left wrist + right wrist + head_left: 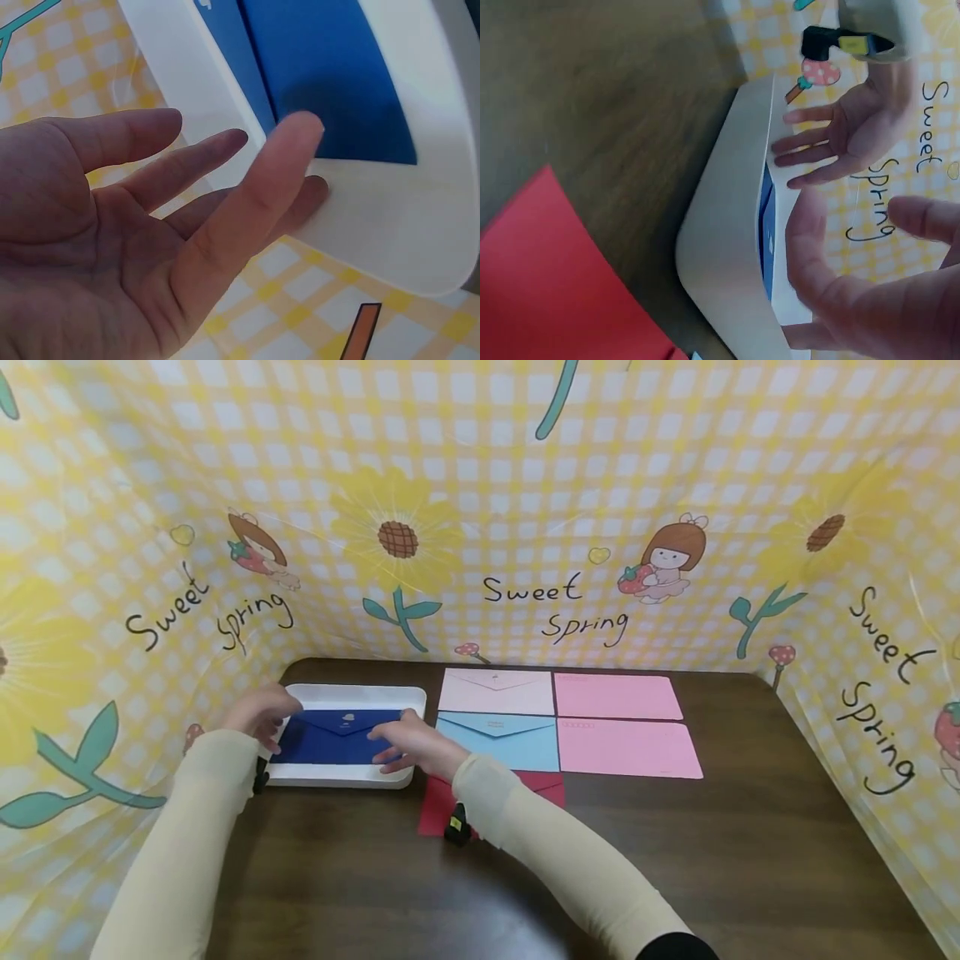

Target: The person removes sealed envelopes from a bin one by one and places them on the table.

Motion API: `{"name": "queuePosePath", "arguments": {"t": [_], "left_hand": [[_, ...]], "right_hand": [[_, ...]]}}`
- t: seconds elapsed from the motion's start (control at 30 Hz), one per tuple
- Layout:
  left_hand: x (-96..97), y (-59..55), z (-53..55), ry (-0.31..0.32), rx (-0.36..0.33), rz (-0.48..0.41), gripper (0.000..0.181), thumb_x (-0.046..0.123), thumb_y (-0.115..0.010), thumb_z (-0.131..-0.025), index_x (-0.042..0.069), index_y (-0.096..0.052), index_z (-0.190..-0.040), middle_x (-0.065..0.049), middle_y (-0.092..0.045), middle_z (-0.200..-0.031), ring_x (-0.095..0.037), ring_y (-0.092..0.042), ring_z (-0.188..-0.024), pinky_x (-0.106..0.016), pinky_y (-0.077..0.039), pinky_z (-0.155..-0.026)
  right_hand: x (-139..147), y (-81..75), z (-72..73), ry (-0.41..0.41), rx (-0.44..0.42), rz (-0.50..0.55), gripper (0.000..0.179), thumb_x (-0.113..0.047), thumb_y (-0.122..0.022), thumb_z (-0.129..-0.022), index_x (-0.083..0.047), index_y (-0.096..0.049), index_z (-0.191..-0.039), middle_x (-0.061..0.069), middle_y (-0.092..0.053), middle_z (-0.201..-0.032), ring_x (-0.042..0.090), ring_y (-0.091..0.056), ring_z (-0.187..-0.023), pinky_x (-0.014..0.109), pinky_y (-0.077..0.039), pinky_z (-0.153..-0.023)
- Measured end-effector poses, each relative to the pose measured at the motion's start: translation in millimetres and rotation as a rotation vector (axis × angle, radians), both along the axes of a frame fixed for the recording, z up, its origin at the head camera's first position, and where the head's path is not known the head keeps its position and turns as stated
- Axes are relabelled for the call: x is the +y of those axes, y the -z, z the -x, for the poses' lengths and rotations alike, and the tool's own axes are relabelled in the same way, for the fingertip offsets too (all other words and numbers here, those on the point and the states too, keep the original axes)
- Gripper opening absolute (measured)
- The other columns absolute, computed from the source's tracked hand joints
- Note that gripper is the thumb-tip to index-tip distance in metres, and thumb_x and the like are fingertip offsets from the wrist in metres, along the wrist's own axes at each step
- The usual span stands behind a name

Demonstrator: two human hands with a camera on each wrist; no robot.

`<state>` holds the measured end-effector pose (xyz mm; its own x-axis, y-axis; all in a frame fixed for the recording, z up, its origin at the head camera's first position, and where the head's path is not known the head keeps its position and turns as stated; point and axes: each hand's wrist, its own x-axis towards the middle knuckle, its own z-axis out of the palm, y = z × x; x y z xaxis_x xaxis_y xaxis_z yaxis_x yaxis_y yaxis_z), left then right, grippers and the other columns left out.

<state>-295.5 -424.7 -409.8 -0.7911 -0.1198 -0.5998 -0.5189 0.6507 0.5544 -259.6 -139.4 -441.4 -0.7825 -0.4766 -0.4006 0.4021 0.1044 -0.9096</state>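
A dark blue envelope (322, 745) lies flap side up inside a white tray (360, 696) at the left of the table. My left hand (264, 714) is over the tray's left end; in the left wrist view its fingers (281, 161) are spread and extended beside the envelope's short edge, holding nothing. My right hand (422, 743) hovers at the tray's right end, fingers apart and loosely bent, the tips overlapping the envelope's right end in the head view. From the right wrist view, the tray's outer wall (720, 225) hides most of the envelope, and both hands show empty.
Right of the tray lie a pale pink envelope (495, 692), a light blue one (498, 747) and a red one (435, 810), partly under my right forearm. Two pink cards (618, 697) lie further right. Patterned cloth (480, 527) walls the brown table (750, 860).
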Motion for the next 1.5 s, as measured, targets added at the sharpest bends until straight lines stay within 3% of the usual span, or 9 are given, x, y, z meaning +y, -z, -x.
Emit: {"name": "queuePosePath", "arguments": {"t": [0.2,0.27,0.43,0.67,0.8,1.07,1.33,1.5], "left_hand": [[1.5,7.7,-1.3,0.061,-0.012,0.027,0.067,0.012,-0.044,-0.103,-0.026,-0.012,-0.148,-0.053,-0.035,-0.134,-0.052,-0.065,-0.098,-0.042,-0.063,-0.073],[2.4,9.4,-1.4,0.045,-0.006,0.030,0.067,0.011,-0.045,-0.102,-0.027,-0.012,-0.147,-0.054,-0.037,-0.131,-0.050,-0.068,-0.090,-0.041,-0.063,-0.072],[3.9,14.2,3.8,-0.005,0.036,0.024,0.064,0.006,-0.046,-0.098,-0.028,-0.018,-0.144,-0.052,-0.039,-0.129,-0.052,-0.064,-0.094,-0.042,-0.063,-0.070],[4.0,11.7,5.4,-0.003,0.040,0.043,0.065,0.007,-0.046,-0.099,-0.028,-0.017,-0.146,-0.053,-0.040,-0.131,-0.054,-0.063,-0.099,-0.042,-0.063,-0.071],[1.1,16.1,6.7,0.004,0.037,0.040,0.066,0.008,-0.046,-0.099,-0.028,-0.017,-0.147,-0.052,-0.040,-0.131,-0.058,-0.060,-0.106,-0.043,-0.063,-0.072],[0.7,15.7,5.2,0.012,0.054,0.048,0.065,0.009,-0.050,-0.099,-0.028,-0.022,-0.144,-0.052,-0.040,-0.133,-0.058,-0.060,-0.109,-0.042,-0.063,-0.071],[2.8,11.7,1.6,0.011,0.053,0.040,0.069,0.009,-0.050,-0.099,-0.028,-0.018,-0.147,-0.051,-0.037,-0.137,-0.062,-0.053,-0.119,-0.041,-0.063,-0.071],[2.2,13.3,2.9,0.017,0.059,0.044,0.067,0.008,-0.050,-0.099,-0.028,-0.019,-0.146,-0.050,-0.038,-0.136,-0.061,-0.055,-0.116,-0.041,-0.063,-0.070]], "right_hand": [[-4,2.2,-6.2,-0.032,-0.068,0.029,0.089,-0.019,-0.074,-0.099,-0.001,-0.012,-0.160,0.024,-0.052,-0.141,0.042,-0.073,-0.104,0.049,-0.059,-0.089],[-7,2.8,-7.0,-0.026,-0.070,0.022,0.092,-0.019,-0.075,-0.098,0.000,-0.010,-0.161,0.024,-0.051,-0.139,0.041,-0.073,-0.102,0.049,-0.059,-0.088],[-12,5.6,-4.2,0.021,-0.098,0.013,0.102,-0.016,-0.075,-0.097,-0.002,0.001,-0.164,0.023,-0.050,-0.137,0.036,-0.073,-0.093,0.049,-0.059,-0.088],[-15,9.2,1.9,0.043,-0.110,0.018,0.097,-0.017,-0.074,-0.097,-0.001,-0.005,-0.163,0.024,-0.051,-0.135,0.035,-0.073,-0.093,0.047,-0.061,-0.085],[-16,8.5,2.2,0.059,-0.114,0.011,0.095,-0.016,-0.074,-0.096,-0.001,-0.008,-0.163,0.023,-0.049,-0.137,0.032,-0.072,-0.087,0.047,-0.060,-0.086],[-15,10.3,9.3,0.080,-0.111,0.058,0.058,-0.014,-0.072,-0.095,-0.001,-0.039,-0.141,0.022,-0.046,-0.139,0.023,-0.066,-0.073,0.042,-0.062,-0.078],[-8,7.0,11.1,0.087,-0.093,0.038,0.055,-0.014,-0.066,-0.100,0.001,-0.036,-0.144,0.021,-0.052,-0.138,0.022,-0.065,-0.075,0.036,-0.061,-0.074],[-6,4.5,12.6,0.113,-0.062,0.027,0.036,-0.008,-0.063,-0.101,0.004,-0.048,-0.131,0.018,-0.058,-0.127,0.021,-0.064,-0.073,0.034,-0.061,-0.070]]}}
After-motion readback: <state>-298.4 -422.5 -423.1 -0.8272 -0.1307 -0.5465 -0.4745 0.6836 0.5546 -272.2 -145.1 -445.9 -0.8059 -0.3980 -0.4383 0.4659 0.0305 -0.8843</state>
